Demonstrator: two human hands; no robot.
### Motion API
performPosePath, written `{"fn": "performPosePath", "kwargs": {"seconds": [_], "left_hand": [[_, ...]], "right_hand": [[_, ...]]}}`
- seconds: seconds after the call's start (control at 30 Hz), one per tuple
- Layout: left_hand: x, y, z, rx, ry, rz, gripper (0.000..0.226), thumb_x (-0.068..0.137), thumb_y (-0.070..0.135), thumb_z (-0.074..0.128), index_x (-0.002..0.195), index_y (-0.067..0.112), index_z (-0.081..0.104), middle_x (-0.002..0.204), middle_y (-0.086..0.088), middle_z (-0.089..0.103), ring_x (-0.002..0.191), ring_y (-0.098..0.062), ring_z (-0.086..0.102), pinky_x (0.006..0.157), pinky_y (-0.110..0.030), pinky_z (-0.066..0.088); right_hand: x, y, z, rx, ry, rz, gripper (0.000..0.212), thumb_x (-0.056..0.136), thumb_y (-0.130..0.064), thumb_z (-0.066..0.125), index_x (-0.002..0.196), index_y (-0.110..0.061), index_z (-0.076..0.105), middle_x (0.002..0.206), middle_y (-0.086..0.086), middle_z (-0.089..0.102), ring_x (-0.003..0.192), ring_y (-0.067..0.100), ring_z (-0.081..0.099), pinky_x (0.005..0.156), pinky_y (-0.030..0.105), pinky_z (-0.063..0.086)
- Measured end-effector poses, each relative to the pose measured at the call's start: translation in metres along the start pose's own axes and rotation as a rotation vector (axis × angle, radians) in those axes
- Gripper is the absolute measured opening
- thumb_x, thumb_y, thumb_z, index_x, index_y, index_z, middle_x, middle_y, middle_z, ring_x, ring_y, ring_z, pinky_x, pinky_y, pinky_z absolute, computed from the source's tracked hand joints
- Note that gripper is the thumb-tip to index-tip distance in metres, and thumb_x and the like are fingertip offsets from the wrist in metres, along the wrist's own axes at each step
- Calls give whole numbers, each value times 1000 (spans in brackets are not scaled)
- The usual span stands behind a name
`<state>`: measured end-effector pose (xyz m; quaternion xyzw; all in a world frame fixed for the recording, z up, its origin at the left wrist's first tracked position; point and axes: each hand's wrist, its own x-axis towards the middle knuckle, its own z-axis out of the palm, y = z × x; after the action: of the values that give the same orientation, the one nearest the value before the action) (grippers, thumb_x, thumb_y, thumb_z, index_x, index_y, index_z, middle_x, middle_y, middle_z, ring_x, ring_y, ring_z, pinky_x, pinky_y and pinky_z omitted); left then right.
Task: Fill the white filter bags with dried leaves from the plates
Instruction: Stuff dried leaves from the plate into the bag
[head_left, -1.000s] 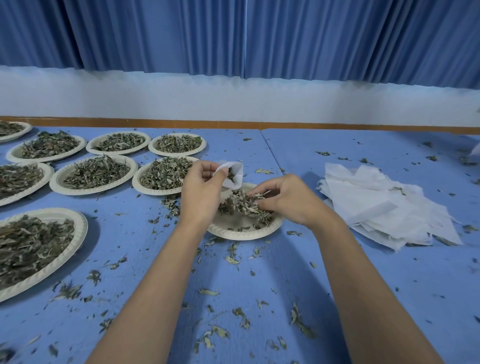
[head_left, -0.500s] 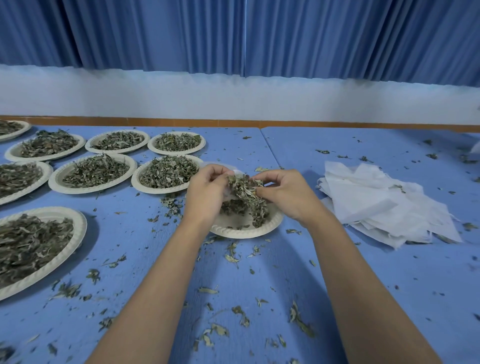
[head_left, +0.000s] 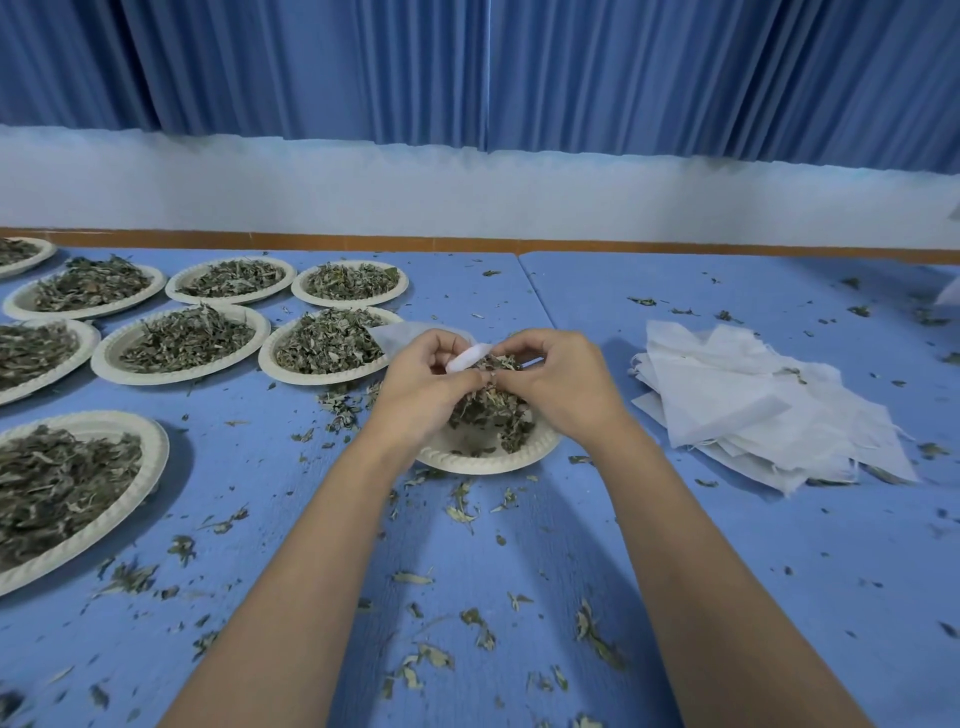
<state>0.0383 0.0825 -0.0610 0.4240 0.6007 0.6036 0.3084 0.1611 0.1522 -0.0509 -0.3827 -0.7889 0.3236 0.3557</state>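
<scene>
Fingers: those of the left hand (head_left: 415, 382) pinch a white filter bag (head_left: 466, 357); those of the right hand (head_left: 558, 387) pinch a clump of dried leaves (head_left: 493, 397) at the bag's mouth.
Hand pose: both forearms reach forward, hands meeting, fingertips touching above the near plate (head_left: 488, 457).
Bag supply: pile of empty bags (head_left: 753, 405), right of the near plate.
Surroundings: filled plates (head_left: 182, 343) left of the near plate; loose leaf scraps (head_left: 483, 629) on the blue tabletop (head_left: 779, 571).
</scene>
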Motion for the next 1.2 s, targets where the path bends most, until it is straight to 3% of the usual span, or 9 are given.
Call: {"fn": "performPosePath", "kwargs": {"seconds": [0.17,0.33,0.47,0.6,0.77,0.9,1.0,1.1,1.2], "left_hand": [[-1,-5,3,77,26,159,17,85,7,63,77,19,53,72,1,51,65,-13,42,58,-26,34],[0,-6,5,70,-2,165,15,85,10,62,80,21,53,79,-2,49,72,-16,44,68,-31,34],[0,-6,9,235,-60,187,28,74,5,68,85,24,50,99,1,41,70,-12,46,61,-19,40],[-2,-10,11,392,-4,253,46,62,21,84,92,20,49,95,14,34,66,10,43,61,-14,39],[-1,-10,6,370,19,300,43,62,21,85,87,17,51,91,10,38,64,11,41,61,-6,35],[-1,-10,2,347,39,288,38,66,10,82,78,21,47,95,-1,44,65,1,40,61,-9,34],[0,-9,-4,324,51,283,38,69,9,79,75,23,45,93,-4,45,66,-10,38,60,-16,32],[-1,-7,-5,316,26,279,36,70,11,79,76,23,45,89,1,45,64,-7,36,58,-13,31],[-2,-5,-4,311,8,267,34,70,12,79,78,23,48,89,3,48,67,-7,39,57,-13,32]], "right_hand": [[-1,1,-2,113,-42,81,22,69,-20,82,87,-19,69,85,-7,68,75,9,62,79,27,53],[0,4,-8,269,-56,175,17,71,-10,79,84,-19,72,94,2,72,91,22,69,91,43,52],[0,3,-5,251,43,206,17,68,-9,81,74,-21,71,82,2,73,82,20,70,84,39,56],[-3,-3,4,216,58,208,21,66,-10,82,71,-19,64,66,-3,67,57,5,64,58,22,54],[-5,-8,0,290,-49,239,24,70,-24,80,78,-8,65,75,7,68,72,17,66,74,33,57],[-4,-10,-11,428,-162,308,21,88,-22,55,80,-11,71,73,4,67,73,20,67,75,28,58],[-3,-10,-17,467,-220,327,28,91,-25,49,83,-15,74,77,3,75,76,17,72,74,24,57],[-3,-6,-13,445,-76,288,17,89,-22,55,87,-15,70,81,3,75,76,17,72,71,25,56],[-1,3,-7,240,46,159,12,83,-17,65,94,-22,68,81,-7,69,74,9,65,70,22,50]]}}
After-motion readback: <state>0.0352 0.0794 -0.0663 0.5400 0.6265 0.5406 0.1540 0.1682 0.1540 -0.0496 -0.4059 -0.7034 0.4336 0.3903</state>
